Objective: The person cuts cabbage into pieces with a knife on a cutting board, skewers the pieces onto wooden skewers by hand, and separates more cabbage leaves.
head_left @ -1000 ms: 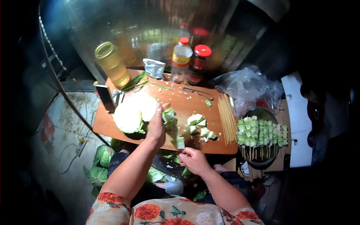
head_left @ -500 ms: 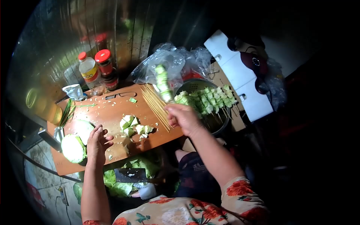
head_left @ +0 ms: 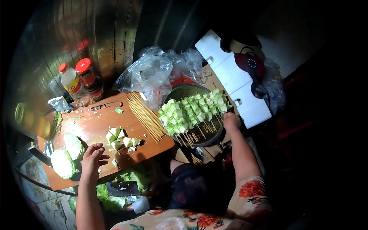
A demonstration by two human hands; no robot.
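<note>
Skewers point(head_left: 194, 110) lay crowded across the pot point(head_left: 183, 92) at right; a nudge from the right hand point(head_left: 232, 122), fingers curled there (round one or not, nobody could tell), might have tipped some out. The left hand point(head_left: 92, 160), fingers loose and empty, hung by the cabbage point(head_left: 63, 164).

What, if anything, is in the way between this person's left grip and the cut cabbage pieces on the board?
Nothing visible: the board shows between the left grip and the cut cabbage pieces. The larger cabbage portions lie on the grip's other side.
</note>
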